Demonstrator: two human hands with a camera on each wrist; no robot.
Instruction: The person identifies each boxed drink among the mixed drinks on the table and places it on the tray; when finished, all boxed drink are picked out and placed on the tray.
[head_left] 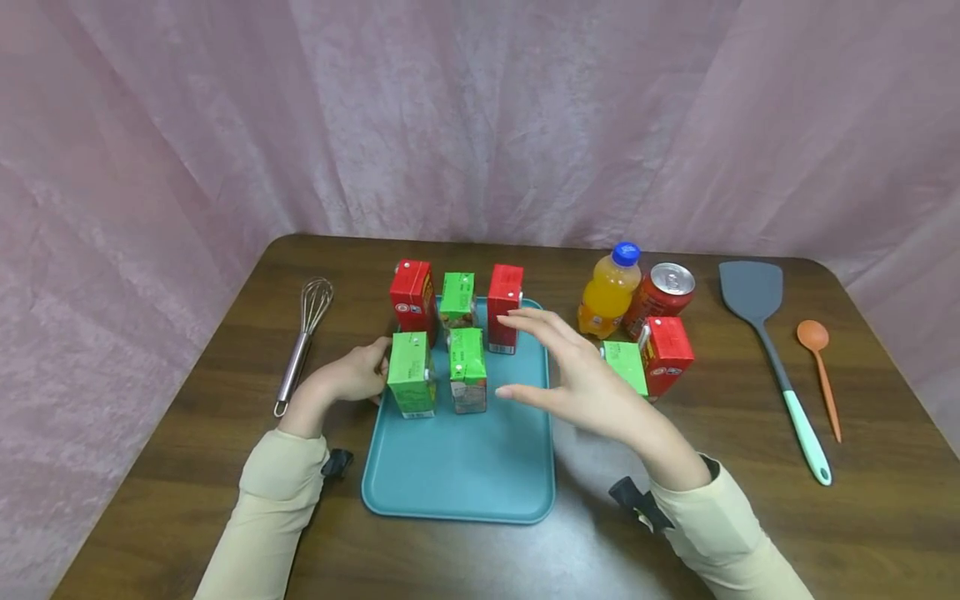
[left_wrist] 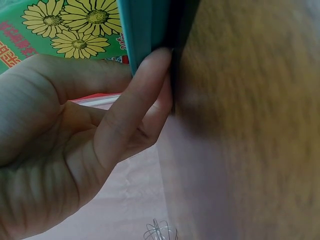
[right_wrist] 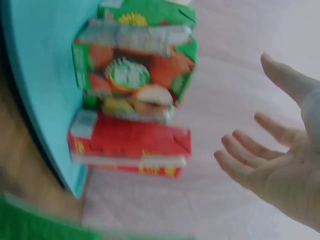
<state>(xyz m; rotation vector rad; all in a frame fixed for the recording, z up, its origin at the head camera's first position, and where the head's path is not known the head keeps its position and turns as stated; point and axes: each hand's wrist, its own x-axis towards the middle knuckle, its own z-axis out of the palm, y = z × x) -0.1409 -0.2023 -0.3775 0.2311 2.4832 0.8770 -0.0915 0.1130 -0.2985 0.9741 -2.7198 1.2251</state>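
Note:
In the head view a blue tray (head_left: 465,471) bears several juice cartons. At its left edge my left hand (head_left: 356,373) pinches the rim; the left wrist view shows thumb and fingers on either side of the tray wall (left_wrist: 145,30). Closest to that hand stands a green carton (head_left: 410,375) with yellow flowers. Another green carton (head_left: 468,367), with fruit pictures, stands beside it. Behind them are a red carton (head_left: 412,296), a green carton (head_left: 457,298) and a second red carton (head_left: 504,308). My right hand (head_left: 585,379) hovers by the tray's right side, fingers spread, holding nothing.
Right of the tray stand an orange drink bottle (head_left: 609,292), a red can (head_left: 660,296), a green carton (head_left: 626,365) and a red carton (head_left: 666,354). Farther right lie a spatula (head_left: 772,358) and an orange spoon (head_left: 821,367). A whisk (head_left: 303,342) lies at left.

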